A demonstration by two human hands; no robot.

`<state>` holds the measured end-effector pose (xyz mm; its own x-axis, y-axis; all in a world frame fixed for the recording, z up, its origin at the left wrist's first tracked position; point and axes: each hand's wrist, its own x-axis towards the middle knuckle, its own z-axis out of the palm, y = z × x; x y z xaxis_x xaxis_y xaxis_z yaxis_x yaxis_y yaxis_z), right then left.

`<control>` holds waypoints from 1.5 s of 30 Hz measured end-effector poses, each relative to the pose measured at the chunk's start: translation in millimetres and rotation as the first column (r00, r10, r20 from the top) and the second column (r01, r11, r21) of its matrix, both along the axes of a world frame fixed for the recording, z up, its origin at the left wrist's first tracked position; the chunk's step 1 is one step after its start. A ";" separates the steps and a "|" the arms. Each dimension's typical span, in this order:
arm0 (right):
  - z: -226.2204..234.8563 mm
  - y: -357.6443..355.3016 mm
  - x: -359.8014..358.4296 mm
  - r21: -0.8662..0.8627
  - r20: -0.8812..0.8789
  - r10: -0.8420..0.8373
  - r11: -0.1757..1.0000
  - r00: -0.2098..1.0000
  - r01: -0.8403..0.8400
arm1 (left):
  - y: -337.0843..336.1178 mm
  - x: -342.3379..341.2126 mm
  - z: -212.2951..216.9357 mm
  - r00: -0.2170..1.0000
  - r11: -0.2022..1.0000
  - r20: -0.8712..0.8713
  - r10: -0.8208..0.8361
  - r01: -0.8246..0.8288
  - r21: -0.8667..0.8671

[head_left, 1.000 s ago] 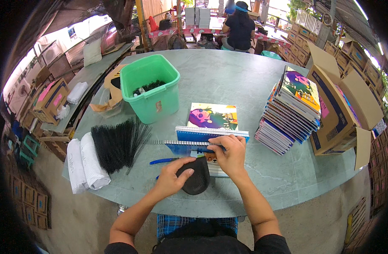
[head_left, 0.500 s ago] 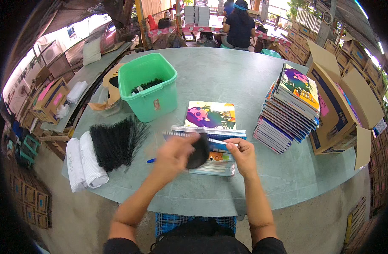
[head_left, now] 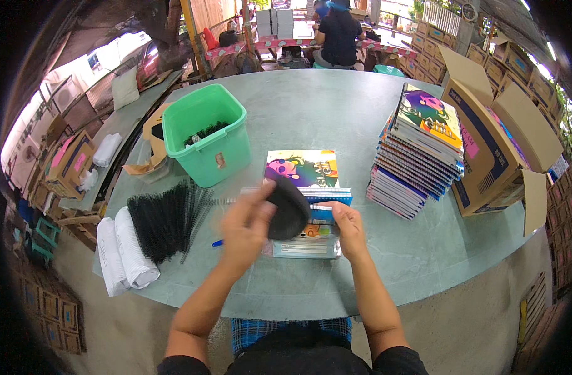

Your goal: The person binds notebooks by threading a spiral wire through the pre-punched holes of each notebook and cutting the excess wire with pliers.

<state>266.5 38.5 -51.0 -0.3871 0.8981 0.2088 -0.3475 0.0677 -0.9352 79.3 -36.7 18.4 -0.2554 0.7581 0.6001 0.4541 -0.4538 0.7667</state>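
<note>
Two hands: left hand [head_left: 247, 220] gripping black pad [head_left: 288, 208], right hand [head_left: 348, 226] pinching colourful notebook [head_left: 303, 206].

A dark, rounded, pad-like object [head_left: 287, 208] is raised above the table, slightly blurred. Beneath it, a colourful spiral-bound notebook [head_left: 301, 206] lies flat, cover up.

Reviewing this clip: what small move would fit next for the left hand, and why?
Probably lower the black pad in the left hand onto the notebook: the pad is raised above it while the right hand pins the notebook's right edge.
</note>
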 end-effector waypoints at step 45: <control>6.0 -7.5 -1.4 0.329 0.268 -0.217 0.936 0.939 0.122 | 31.2 5.8 -10.3 0.713 0.976 -0.685 -0.150 0.219 0.014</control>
<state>265.1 31.0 -45.0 -0.3210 0.8671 0.3809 -0.0163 0.3970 -0.9177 85.1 -5.5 8.1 0.3836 0.6822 0.6225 0.7355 -0.6333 0.2408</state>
